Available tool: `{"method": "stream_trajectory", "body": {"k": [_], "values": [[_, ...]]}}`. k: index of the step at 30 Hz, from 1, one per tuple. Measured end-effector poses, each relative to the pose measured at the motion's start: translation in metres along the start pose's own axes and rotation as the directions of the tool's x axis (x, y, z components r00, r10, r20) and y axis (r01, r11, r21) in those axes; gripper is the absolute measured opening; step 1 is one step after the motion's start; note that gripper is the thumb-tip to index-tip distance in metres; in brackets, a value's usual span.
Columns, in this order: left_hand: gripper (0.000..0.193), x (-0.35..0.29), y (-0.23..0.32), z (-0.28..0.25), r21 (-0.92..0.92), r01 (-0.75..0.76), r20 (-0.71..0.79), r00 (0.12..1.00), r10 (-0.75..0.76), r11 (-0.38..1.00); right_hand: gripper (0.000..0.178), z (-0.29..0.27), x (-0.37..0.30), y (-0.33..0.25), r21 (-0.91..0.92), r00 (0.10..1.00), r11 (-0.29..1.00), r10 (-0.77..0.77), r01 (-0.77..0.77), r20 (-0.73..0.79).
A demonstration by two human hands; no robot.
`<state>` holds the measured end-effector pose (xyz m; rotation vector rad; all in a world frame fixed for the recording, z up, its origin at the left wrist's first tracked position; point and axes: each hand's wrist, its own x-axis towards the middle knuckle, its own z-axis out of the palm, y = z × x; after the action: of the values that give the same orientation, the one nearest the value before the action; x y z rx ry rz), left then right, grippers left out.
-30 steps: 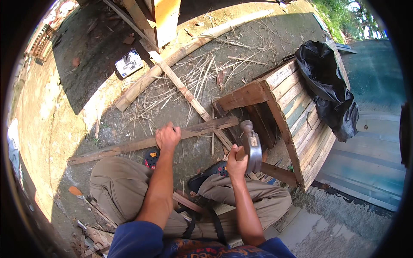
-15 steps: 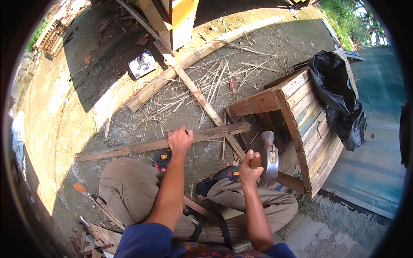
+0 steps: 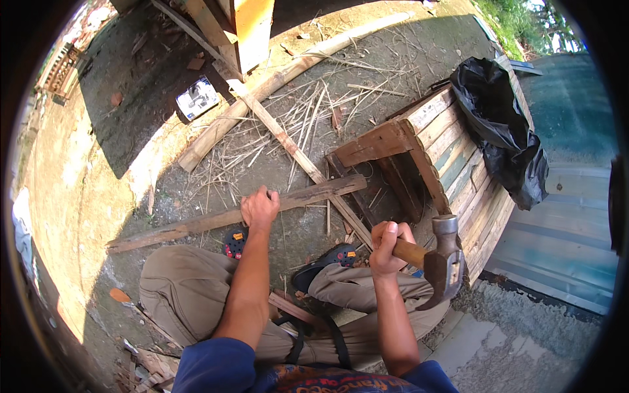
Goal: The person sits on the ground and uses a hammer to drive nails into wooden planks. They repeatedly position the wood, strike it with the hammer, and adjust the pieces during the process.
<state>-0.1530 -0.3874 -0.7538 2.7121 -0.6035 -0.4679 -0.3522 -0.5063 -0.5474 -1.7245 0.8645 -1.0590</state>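
My left hand [image 3: 259,207] is closed around the middle of a weathered wooden board [image 3: 196,224] that lies slantwise in front of my feet. The board's right end rests across a lighter wooden strip [image 3: 283,137], which runs from the upper left down toward my right foot. In my right hand [image 3: 388,247] is a claw hammer [image 3: 445,262], gripped by its wooden handle. The hammer is raised over my right knee, its striking face up and its claw pointing down. The far end of its handle is hidden by my fingers.
Beside my right knee a slatted wooden crate [image 3: 452,144] lies tipped, with a black plastic bag [image 3: 491,111] draped over it. Farther off are a long wooden pole [image 3: 282,77], scattered thin sticks [image 3: 308,121] and a white-blue container [image 3: 197,98]. Blue metal sheeting [image 3: 570,196] stands at the right.
The hammer has swung to the right and turned, so more of its handle shows. My left hand stays on the board. The whole view has shifted slightly.
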Motion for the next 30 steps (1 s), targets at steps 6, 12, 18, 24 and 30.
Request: {"method": "stream_trajectory", "body": {"k": [6,12,18,24,30], "values": [[0.032,0.009,-0.003,-0.004,0.045,-0.025,-0.026,0.999,0.026,0.999,0.026,-0.012,-0.078,0.104,-0.538,0.754,0.604,0.650,-0.588,-0.094],[0.034,0.007,-0.003,0.004,0.049,-0.011,-0.020,1.000,0.012,0.999,0.031,-0.027,0.000,-0.026,-0.005,0.953,0.954,0.298,-0.299,-0.048],[0.033,0.007,-0.005,0.003,0.039,-0.028,-0.033,0.999,0.029,0.999,0.039,0.004,0.006,-0.014,0.159,0.991,0.982,-0.111,0.097,0.079],[0.033,0.007,0.002,-0.004,0.015,-0.025,-0.006,1.000,0.025,1.000,0.028,-0.018,-0.142,0.196,-0.653,0.680,0.469,0.727,-0.594,-0.097],[0.031,0.006,-0.006,0.003,-0.013,-0.016,-0.045,0.999,0.016,1.000,0.028,0.004,-0.056,0.079,0.059,0.589,0.588,0.808,-0.807,0.014]]}}
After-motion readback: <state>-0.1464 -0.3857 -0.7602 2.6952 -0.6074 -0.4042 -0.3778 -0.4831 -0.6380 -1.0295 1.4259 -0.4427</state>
